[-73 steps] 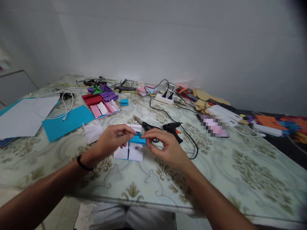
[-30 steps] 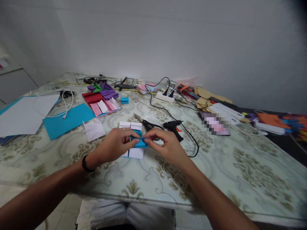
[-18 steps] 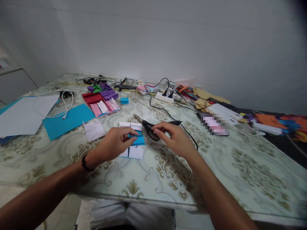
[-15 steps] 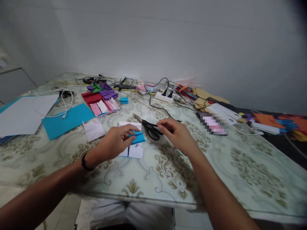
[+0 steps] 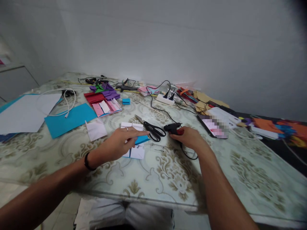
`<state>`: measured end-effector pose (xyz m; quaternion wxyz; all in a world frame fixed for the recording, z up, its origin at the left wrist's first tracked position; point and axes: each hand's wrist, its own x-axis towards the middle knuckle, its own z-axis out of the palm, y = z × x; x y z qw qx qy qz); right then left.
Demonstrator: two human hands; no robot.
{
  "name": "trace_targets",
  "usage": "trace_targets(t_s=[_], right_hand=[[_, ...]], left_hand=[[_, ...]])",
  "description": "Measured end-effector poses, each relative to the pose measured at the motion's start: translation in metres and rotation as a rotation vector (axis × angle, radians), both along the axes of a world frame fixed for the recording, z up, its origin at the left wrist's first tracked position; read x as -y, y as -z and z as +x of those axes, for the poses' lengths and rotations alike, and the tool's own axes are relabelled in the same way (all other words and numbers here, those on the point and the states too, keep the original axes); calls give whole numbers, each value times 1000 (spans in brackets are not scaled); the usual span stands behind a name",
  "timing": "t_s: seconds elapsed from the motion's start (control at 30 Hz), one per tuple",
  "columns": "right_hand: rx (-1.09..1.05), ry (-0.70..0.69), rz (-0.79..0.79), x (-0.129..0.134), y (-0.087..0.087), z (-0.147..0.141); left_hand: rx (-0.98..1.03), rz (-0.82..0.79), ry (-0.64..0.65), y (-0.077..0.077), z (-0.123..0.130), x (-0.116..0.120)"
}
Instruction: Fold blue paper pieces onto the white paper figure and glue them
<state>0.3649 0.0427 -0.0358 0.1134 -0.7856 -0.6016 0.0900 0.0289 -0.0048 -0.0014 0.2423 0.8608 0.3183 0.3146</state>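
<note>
My left hand (image 5: pixel 120 142) lies over a blue folded paper piece (image 5: pixel 142 140), its index finger stretched across the top and the thumb apart below. White-faced paper with blue edges (image 5: pixel 137 152) is partly hidden under that hand. To the right, my right hand (image 5: pixel 190 137) is wrapped round the handle of a black and red glue gun (image 5: pixel 172 128), whose cord loops on the table. Black-handled scissors (image 5: pixel 153 130) rest between the two hands, blades toward the upper left.
A white folded paper (image 5: pixel 96 130) and a blue sheet (image 5: pixel 69 120) lie at left. Behind are pink folded papers (image 5: pixel 106 108) and a small blue piece (image 5: pixel 126 101). A plugged power strip (image 5: pixel 165 99) sits near the wall; a phone (image 5: pixel 212 126) lies at right.
My right hand has moved right and down from beside the scissors onto the glue gun. My left hand's fingers have straightened over the blue folded paper. The view has shifted slightly.
</note>
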Motion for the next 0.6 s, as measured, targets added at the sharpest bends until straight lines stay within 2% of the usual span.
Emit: trace_targets(t_s=[0.2,0.37,0.47,0.6], right_hand=[[4,40,94,4,-11,-4],[-167,50,191,10,-24,-11],[-329,-33,205,15,-29,-14],[-587,-168,341,24,-31,-20]], left_hand=[[46,92,-50,5,1,-2],[102,68,-65,6,1,-1],[125,19,-59,4,0,1],[115,30,-45,1,0,0]])
